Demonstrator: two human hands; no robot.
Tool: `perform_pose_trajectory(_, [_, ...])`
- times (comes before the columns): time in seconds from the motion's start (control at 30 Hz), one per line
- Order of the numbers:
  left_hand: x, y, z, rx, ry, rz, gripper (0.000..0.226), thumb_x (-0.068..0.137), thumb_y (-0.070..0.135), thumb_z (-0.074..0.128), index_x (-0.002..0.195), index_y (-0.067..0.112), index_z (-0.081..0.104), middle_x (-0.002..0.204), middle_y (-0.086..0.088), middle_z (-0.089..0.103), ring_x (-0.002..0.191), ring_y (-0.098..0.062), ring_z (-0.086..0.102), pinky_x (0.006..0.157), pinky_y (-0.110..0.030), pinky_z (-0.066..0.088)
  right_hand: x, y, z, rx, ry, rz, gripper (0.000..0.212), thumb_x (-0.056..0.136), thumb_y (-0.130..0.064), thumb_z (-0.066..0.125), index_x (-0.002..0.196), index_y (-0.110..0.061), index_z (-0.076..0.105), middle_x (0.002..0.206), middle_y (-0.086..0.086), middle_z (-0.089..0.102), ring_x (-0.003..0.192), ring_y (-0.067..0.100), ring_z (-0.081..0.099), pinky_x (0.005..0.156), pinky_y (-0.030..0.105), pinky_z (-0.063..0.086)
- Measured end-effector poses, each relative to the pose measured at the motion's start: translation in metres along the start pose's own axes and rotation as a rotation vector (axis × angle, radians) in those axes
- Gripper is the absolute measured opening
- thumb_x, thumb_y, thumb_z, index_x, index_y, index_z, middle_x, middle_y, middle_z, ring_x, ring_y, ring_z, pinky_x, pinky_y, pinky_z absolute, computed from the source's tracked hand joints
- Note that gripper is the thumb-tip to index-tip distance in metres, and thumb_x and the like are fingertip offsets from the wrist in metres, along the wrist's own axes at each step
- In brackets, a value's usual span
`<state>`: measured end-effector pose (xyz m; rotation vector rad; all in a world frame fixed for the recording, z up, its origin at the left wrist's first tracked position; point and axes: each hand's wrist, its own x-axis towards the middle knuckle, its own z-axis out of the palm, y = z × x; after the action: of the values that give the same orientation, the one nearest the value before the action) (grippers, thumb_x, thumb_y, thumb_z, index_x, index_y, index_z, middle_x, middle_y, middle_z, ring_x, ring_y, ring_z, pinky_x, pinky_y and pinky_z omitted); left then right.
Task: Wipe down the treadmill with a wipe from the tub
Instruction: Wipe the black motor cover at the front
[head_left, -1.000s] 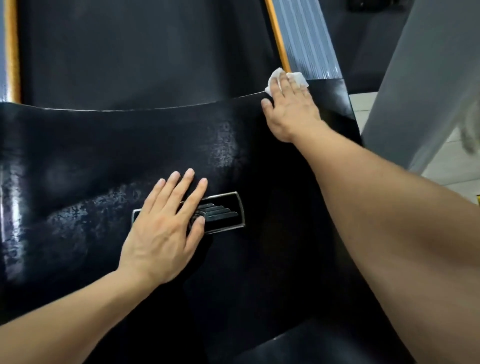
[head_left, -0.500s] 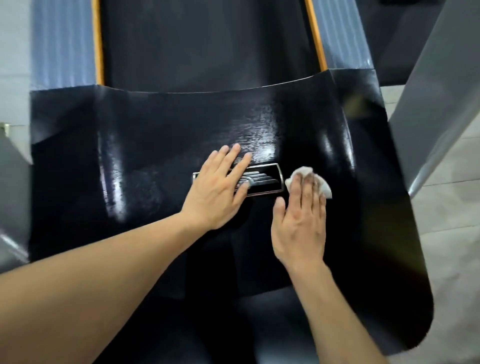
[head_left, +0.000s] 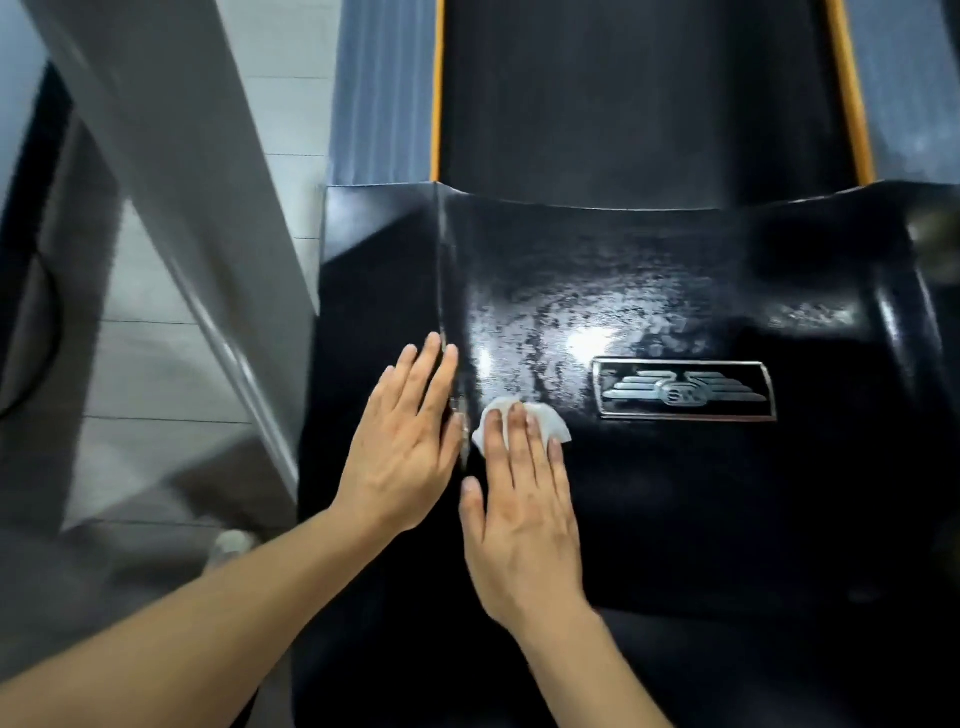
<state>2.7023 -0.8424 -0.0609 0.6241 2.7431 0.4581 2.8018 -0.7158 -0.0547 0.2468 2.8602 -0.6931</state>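
The treadmill's glossy black motor cover (head_left: 675, 519) fills the view, streaked with wet patches near its top. A chrome winged badge (head_left: 684, 389) sits right of centre. My right hand (head_left: 524, 509) lies flat on the cover, its straight fingers pressing a white wipe (head_left: 545, 418) against the surface left of the badge. My left hand (head_left: 405, 441) rests flat on the cover just to the left, fingers straight, almost touching the right hand. The tub is not in view.
The dark running belt (head_left: 639, 93) with orange side strips (head_left: 436, 88) runs away above the cover. A grey upright post (head_left: 171, 182) slants down on the left over pale floor tiles (head_left: 156, 374).
My right hand has slid the wipe from the badge's right end across to its left. My left hand has come off the badge and shifted to the cover's left side. The view swung left.
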Motion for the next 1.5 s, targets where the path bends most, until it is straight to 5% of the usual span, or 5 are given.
perform_pose_trajectory(0.63, [-0.060,-0.107,-0.008,-0.046,-0.118,0.037,0.069,0.103,0.041,0.026,0.163,0.021,-0.002,0.171,-0.001,-0.007,0.157,-0.013,-0.005,0.126,-0.027,0.005,0.294,-0.086,0.025,-0.287,0.007,-0.111,0.065,0.108,-0.031,0.025,0.160,-0.003,-0.002,0.168,0.016,-0.005,0.156,0.027,-0.007,0.127,0.041,-0.003])
perform_pose_trajectory(0.8, [-0.057,-0.106,-0.008,0.023,-0.150,0.051,0.070,0.104,0.042,0.023,0.163,0.016,-0.006,0.170,-0.008,-0.011,0.157,-0.020,-0.005,0.127,-0.033,0.007,0.305,-0.130,0.042,-0.333,-0.161,-0.436,0.063,0.107,-0.038,0.022,0.161,-0.010,0.005,0.170,0.009,0.001,0.157,0.020,-0.002,0.127,0.040,-0.001])
perform_pose_trajectory(1.0, [-0.058,-0.103,-0.013,-0.074,-0.175,0.031,0.071,0.103,0.044,0.017,0.160,0.022,-0.018,0.167,-0.001,-0.027,0.154,-0.013,-0.022,0.125,-0.030,-0.004,0.293,-0.085,0.018,-0.312,0.037,0.076,0.066,0.107,-0.042,0.019,0.161,-0.007,0.003,0.169,0.015,0.001,0.156,0.028,0.002,0.126,0.045,-0.002])
perform_pose_trajectory(1.17, [-0.056,-0.108,-0.013,-0.029,-0.165,0.046,0.070,0.102,0.041,0.020,0.162,0.019,-0.009,0.170,-0.005,-0.014,0.157,-0.017,-0.010,0.127,-0.032,0.005,0.260,-0.129,0.046,-0.356,-0.166,-0.357,0.063,0.107,-0.038,0.023,0.162,-0.013,0.006,0.169,0.009,0.003,0.157,0.023,0.001,0.126,0.040,0.000])
perform_pose_trajectory(1.5, [-0.082,-0.107,-0.005,-0.118,-0.114,0.021,0.066,0.104,0.037,0.029,0.163,0.012,0.012,0.170,-0.012,0.010,0.157,-0.021,0.010,0.126,-0.036,0.020,0.210,-0.128,0.044,-0.415,-0.218,-0.266,0.073,0.103,-0.041,0.030,0.161,-0.010,-0.001,0.169,0.011,-0.007,0.156,0.023,-0.008,0.126,0.040,-0.007])
